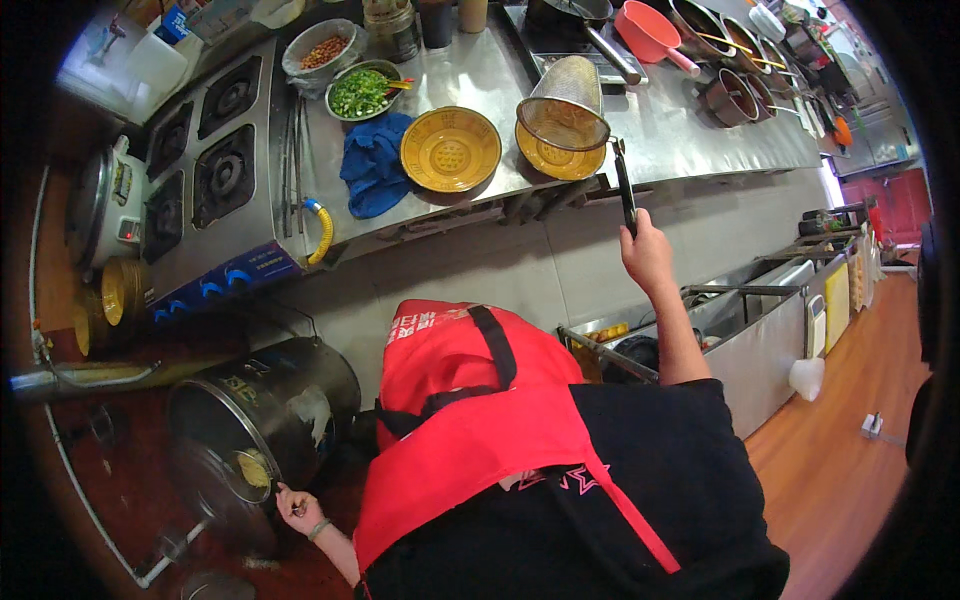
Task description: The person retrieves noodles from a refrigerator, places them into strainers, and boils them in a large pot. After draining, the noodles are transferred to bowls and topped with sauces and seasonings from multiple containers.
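In the upper right, my right hand (646, 251) grips the black handle of a deep wire-mesh strainer (568, 101), tilted over a yellow patterned bowl (564, 166). Some food shows inside the mesh. Left of it sits another yellow bowl (450, 150) with no food in it. Low on the left, my left hand (298, 510) is closed at the rim of a round strainer or ladle (225, 480) holding pale noodles (254, 468), at the mouth of a large metal pot (300, 405); its grip is partly hidden.
A blue cloth (375, 165), a bowl of chopped green onions (358, 94) and a bowl of peanuts (324, 52) stand on the steel counter (675, 146). The gas stove (225, 165) is at left. A red colander or scoop (646, 31) and several pans lie at upper right.
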`<move>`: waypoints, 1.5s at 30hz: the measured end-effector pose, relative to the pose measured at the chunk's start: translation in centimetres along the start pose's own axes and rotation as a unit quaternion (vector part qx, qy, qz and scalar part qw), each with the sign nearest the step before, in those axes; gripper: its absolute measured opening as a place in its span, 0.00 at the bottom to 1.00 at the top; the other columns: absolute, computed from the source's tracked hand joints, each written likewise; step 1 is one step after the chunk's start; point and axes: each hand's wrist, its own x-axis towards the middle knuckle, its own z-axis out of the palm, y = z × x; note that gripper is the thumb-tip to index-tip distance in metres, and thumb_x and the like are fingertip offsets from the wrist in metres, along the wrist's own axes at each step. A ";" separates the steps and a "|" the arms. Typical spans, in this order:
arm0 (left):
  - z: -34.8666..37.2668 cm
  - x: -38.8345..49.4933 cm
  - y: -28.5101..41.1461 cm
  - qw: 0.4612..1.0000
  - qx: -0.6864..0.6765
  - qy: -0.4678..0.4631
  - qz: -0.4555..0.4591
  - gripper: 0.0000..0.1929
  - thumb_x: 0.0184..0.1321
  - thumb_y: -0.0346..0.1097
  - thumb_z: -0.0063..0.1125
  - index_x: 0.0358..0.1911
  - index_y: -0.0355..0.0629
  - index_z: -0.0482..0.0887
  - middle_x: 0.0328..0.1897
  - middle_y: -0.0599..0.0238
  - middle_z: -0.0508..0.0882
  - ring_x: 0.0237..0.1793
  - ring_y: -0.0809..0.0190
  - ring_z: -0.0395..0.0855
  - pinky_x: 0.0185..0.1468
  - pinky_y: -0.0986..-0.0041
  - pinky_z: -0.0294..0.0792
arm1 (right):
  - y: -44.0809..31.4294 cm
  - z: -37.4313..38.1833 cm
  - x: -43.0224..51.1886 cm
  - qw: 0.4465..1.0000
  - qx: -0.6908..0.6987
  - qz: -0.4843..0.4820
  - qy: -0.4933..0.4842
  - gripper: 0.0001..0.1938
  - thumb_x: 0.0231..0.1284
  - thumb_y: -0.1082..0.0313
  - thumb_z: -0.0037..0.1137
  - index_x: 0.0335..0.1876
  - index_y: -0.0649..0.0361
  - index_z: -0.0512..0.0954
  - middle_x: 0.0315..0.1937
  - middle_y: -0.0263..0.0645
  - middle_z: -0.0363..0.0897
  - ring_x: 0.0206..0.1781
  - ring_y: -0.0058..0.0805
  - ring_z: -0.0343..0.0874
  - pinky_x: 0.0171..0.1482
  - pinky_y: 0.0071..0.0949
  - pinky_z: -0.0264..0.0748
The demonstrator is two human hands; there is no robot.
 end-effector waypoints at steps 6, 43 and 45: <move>2.3 -1.9 -2.5 0.999 0.040 0.000 0.026 0.14 0.64 0.34 0.42 0.48 0.30 0.67 0.15 0.79 0.63 0.13 0.81 0.62 0.19 0.85 0.49 | 2.5 5.1 2.4 0.990 -0.126 0.014 0.066 0.10 0.57 0.62 0.48 0.38 0.57 0.64 0.19 0.45 0.77 0.23 0.44 0.78 0.23 0.43 0.72; 16.6 5.0 -44.0 0.711 0.656 -0.254 -0.017 0.13 0.57 0.27 0.48 0.46 0.41 0.68 0.22 0.72 0.71 0.13 0.75 0.67 0.16 0.79 0.60 | -4.7 -4.3 -3.0 0.764 0.483 0.168 -0.393 0.05 0.61 0.68 0.48 0.37 0.57 0.67 0.13 0.27 0.62 0.10 0.12 0.56 0.12 0.14 0.49; 16.3 6.9 -46.5 0.600 0.747 -0.275 0.081 0.16 0.53 0.30 0.51 0.45 0.38 0.67 0.22 0.60 0.76 0.19 0.57 0.76 0.25 0.65 0.68 | -5.0 -3.9 -2.9 0.769 0.463 0.176 -0.405 0.05 0.61 0.67 0.47 0.37 0.57 0.66 0.13 0.27 0.63 0.11 0.13 0.57 0.13 0.15 0.51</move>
